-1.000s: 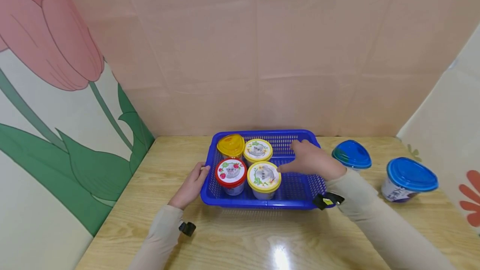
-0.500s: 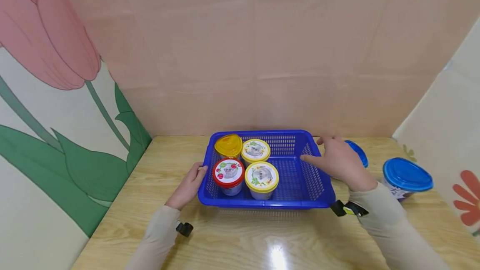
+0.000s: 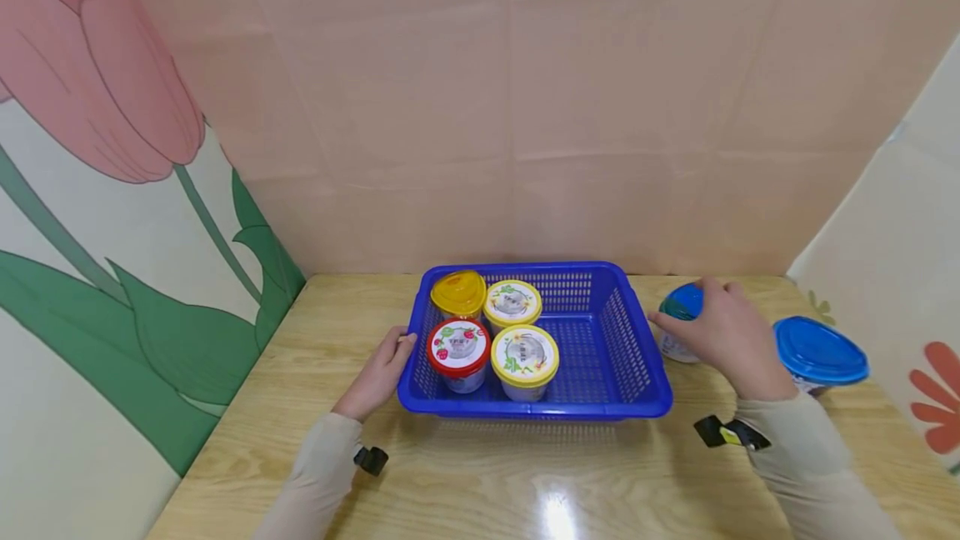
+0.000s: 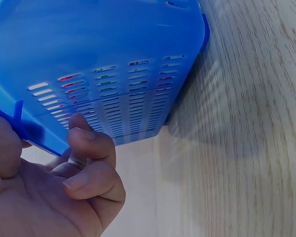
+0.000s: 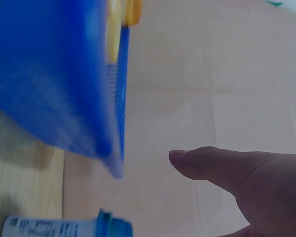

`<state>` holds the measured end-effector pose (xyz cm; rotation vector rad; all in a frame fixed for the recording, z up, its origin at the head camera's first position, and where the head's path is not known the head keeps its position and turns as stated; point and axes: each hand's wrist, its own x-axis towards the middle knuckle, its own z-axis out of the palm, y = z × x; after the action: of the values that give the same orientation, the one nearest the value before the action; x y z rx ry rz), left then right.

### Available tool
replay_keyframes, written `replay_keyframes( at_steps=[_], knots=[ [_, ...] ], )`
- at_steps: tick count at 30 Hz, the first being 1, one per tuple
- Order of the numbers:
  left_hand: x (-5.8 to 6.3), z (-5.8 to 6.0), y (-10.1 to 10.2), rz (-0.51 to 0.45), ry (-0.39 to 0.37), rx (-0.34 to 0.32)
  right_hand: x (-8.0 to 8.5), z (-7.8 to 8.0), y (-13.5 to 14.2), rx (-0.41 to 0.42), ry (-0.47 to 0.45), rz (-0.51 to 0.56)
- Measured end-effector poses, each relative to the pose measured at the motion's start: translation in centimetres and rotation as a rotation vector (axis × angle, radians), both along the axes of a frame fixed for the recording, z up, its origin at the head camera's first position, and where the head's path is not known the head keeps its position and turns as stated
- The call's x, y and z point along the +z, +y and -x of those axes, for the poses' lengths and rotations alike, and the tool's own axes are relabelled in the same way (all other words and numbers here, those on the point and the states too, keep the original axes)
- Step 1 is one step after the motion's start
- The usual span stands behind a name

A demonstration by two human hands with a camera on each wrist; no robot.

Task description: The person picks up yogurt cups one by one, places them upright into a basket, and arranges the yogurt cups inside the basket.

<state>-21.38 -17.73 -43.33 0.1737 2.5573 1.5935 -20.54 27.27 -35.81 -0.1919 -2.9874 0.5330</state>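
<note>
The pink wall (image 3: 480, 107) is filling the back, with a painted tulip (image 3: 105, 73) showing on the left. Below, the table (image 3: 465, 473) is carrying everything. The basket (image 3: 630, 411) is sitting at its middle and is holding its place, with four tubs standing in its left half.

The right hand (image 3: 738, 340) is what is changing: a second ago it was hovering over the basket's right half, and now it is reaching over the inner blue tub (image 3: 681, 302) outside. Its thumb is spreading away from its fingers, and in the right wrist view that thumb is pointing straight, apart from the tub. Whether the hidden fingertips are touching the lid, I cannot tell. The work seems to be turning from the tubs inside to those outside.

The left hand (image 3: 378, 377) is staying at the basket's left rim, gripping it with the thumb over the edge and the other fingers curling below, apparently steadying it.

The outer blue tub (image 3: 817, 348) is standing farther right, partly behind the right forearm; the inner one is standing just beside the basket. Inside, the red tub (image 3: 458, 344) and front yellow tub (image 3: 525, 354) are forming the near row; the rear yellow tub (image 3: 513, 302) and orange-lidded tub (image 3: 458, 293) are standing behind them.
</note>
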Motion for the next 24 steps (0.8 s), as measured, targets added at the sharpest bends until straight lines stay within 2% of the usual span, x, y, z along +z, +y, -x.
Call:
replay_keyframes(
  at_steps=[1,4,7,24],
  knots=[
    [0.0,0.0,0.0,0.001,0.0,0.002,-0.1,0.0,0.2,-0.016,-0.002,-0.007],
    [1.3,-0.7,0.3,0.008,-0.018,-0.014,-0.7,0.0,1.0,-0.047,0.003,-0.02],
    [1.8,-1.1,0.4,0.024,-0.014,-0.019,-1.2,0.0,1.7,-0.061,0.01,-0.031],
    [1.9,-1.1,0.5,0.044,-0.021,-0.014,-3.6,0.5,4.2,-0.096,0.007,-0.027]
  ],
)
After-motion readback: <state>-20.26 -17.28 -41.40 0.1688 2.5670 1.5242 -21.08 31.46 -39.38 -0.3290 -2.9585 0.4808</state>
